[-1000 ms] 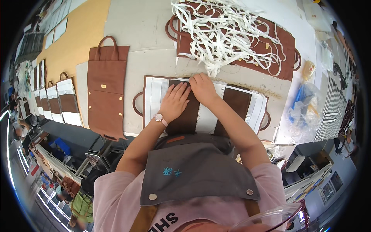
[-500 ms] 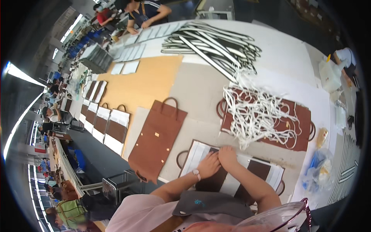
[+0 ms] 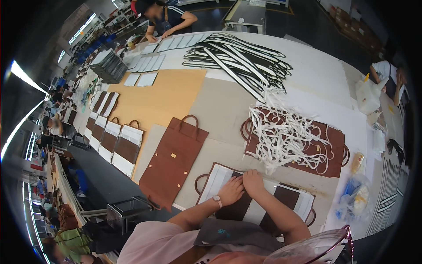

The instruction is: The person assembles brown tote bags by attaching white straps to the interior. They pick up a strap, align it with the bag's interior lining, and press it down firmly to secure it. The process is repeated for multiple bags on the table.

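In front of me lies a bag panel [image 3: 255, 214] with dark brown and white bands and a brown handle at each end. My left hand [image 3: 231, 192], a watch on its wrist, is closed at the panel's far edge over a dark band. Touching it, my right hand [image 3: 253, 183] is closed on the same edge, its fingers bent down. The fingertips and whatever lies beneath them are hidden. A reddish-brown bag piece [image 3: 173, 160] with handles and small yellowish tabs lies to the left.
White tapes [image 3: 285, 136] lie tangled over another brown bag piece [image 3: 332, 145]. Beyond are black-and-white strips [image 3: 237, 59]. Several banded panels [image 3: 127, 147] line the left edge. A co-worker [image 3: 169, 20] works at the far end. Plastic bags [image 3: 354, 200] lie at right.
The whole view has shifted slightly. Both hands stay together at the panel's far edge, with only a slight change in the fingers.
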Available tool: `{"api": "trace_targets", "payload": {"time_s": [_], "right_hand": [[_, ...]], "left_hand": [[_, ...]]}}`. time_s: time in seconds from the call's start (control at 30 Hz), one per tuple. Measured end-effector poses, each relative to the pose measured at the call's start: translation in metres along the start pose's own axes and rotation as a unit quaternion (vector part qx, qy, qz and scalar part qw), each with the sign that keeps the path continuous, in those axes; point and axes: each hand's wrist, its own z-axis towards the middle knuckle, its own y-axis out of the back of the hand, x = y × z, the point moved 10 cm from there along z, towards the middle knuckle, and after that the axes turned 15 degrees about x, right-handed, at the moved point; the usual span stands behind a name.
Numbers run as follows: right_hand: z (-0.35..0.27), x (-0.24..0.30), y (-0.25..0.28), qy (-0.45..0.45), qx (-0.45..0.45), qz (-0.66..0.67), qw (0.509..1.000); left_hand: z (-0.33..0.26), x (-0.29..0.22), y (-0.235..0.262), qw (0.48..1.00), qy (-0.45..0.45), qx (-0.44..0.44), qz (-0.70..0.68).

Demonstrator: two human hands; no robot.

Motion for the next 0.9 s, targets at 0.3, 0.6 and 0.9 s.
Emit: {"api": "trace_targets", "payload": {"time_s": [0.3, 0.6, 0.9], "right_hand": [[-0.004, 0.004, 0.005, 0.046, -0.016, -0.011, 0.999], [-0.029, -0.009, 0.002, -0.019, -0.061, 0.102, 0.993], [-0.052, -0.012, -0.003, -0.021, -0.095, 0.072, 0.993]], "left_hand": [[0.0, 0.002, -0.001, 1.0, 0.006, 0.005, 0.005], [-0.005, 0.011, -0.007, 0.999, 0.034, 0.016, 0.002], [-0.003, 0.02, 0.003, 0.998, 0.068, 0.005, 0.011]]}}
